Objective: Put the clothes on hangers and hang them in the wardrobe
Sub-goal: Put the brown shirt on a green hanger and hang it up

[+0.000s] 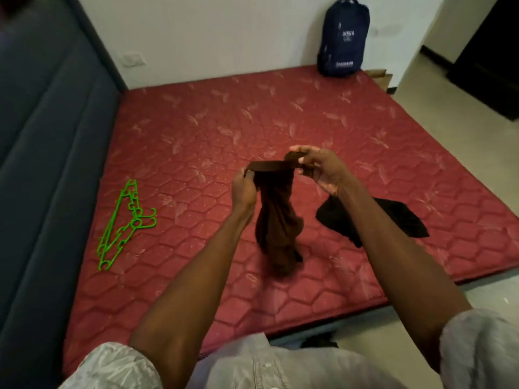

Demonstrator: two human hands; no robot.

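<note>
Red quilted mattress (196, 130): left hand (243, 190) and right hand (323, 167) each pinch the brown garment's (278, 220) waistband, their grip closed on soft, light, limp cloth best held by this band.

The mattress (280, 113) is quilted red cloth with a slight sheen, stitched in hexagons. At nine o'clock lie glossy green plastic hangers (123, 226); the brown garment (278, 220) and black garment (401, 217) are soft matt cloth.
</note>
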